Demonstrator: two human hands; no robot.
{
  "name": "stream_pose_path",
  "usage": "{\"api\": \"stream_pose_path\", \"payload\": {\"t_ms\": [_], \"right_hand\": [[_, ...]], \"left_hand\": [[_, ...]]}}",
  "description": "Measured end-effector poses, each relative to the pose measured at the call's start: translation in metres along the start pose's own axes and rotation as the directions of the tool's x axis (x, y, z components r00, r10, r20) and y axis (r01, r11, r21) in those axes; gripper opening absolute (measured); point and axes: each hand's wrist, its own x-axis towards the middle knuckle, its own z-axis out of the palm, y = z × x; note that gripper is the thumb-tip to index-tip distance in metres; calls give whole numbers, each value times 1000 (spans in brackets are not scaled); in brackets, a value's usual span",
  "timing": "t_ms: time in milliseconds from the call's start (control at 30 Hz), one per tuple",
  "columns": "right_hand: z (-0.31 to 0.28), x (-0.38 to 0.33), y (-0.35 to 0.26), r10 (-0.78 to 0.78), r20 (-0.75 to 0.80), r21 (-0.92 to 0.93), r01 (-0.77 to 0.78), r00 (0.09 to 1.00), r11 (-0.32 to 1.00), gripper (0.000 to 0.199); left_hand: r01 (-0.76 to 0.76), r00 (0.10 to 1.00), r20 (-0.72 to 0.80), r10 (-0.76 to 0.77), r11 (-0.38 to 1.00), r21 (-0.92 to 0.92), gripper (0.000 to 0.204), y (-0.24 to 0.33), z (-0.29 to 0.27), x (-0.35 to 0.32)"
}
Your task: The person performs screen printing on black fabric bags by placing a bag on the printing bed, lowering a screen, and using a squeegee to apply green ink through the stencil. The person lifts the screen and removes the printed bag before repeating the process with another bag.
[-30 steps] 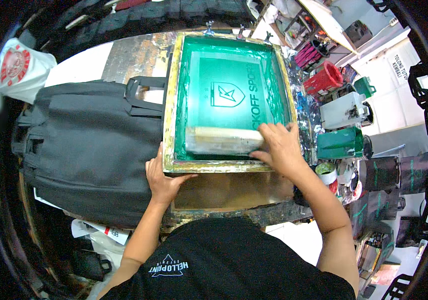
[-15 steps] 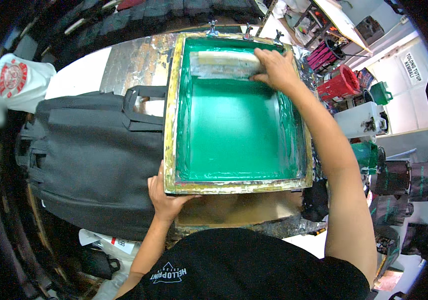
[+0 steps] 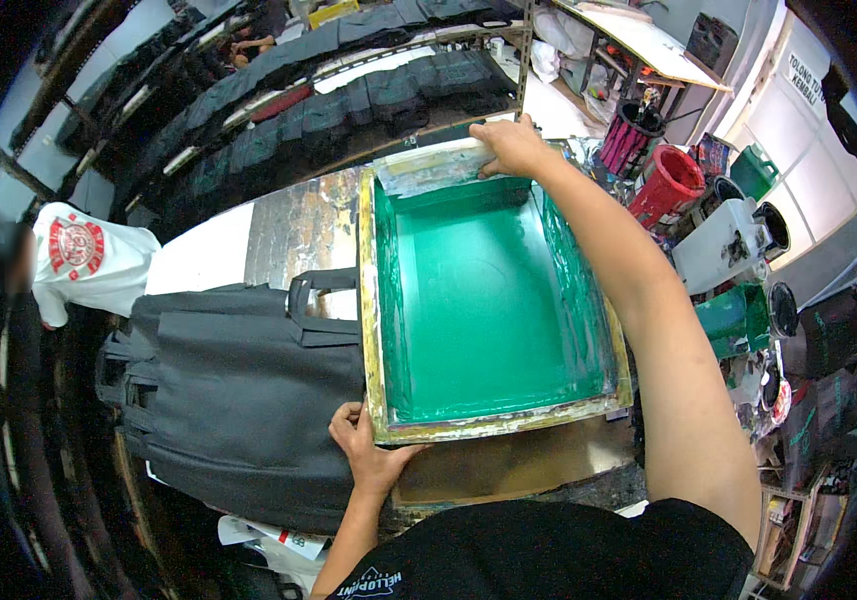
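Observation:
A screen-printing frame (image 3: 500, 424) with a worn, yellowish rim lies in front of me, its mesh covered in wet green ink (image 3: 478, 300). My right hand (image 3: 516, 148) is closed on the right end of a squeegee (image 3: 430, 168) at the frame's far side. The squeegee is smeared with pale ink and its lower edge meets the green inside the frame. At the near left corner, my left hand (image 3: 372, 460) grips the frame, thumb along the near edge and fingers by the left side. What lies under the frame is hidden.
Black fabric bags (image 3: 248, 390) lie left of the frame. A person in a white shirt (image 3: 93, 262) stands beyond them. Right of my arm are a red bucket (image 3: 664, 185), a translucent jug (image 3: 716, 245) and a green container (image 3: 733, 322). Racks of dark bags (image 3: 378, 110) fill the back.
My view has tilted, so the frame sits lower and the back racks show. My right hand has taken the squeegee to the far rim. My left hand keeps its hold on the corner.

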Motion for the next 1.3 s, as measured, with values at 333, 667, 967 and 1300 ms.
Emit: {"api": "stream_pose_path", "payload": {"t_ms": [333,667,967,1300], "right_hand": [[36,-28,-11,23,-287,-60,-42,958,997,58],[31,-27,-17,-7,-296,-50,-8,955,999,56],[20,-89,-48,-14,-250,-31,7,968,999,55],[-13,-243,-139,6,-185,-39,-14,983,999,42]], "left_hand": [[-381,925,-44,378,921,-81,95,75,21,171],[-414,878,-17,478,778,473,63,58,120,383],[-447,849,-21,529,738,505,59,53,108,320],[-485,809,-106,578,758,437,56,68,57,158]]}}
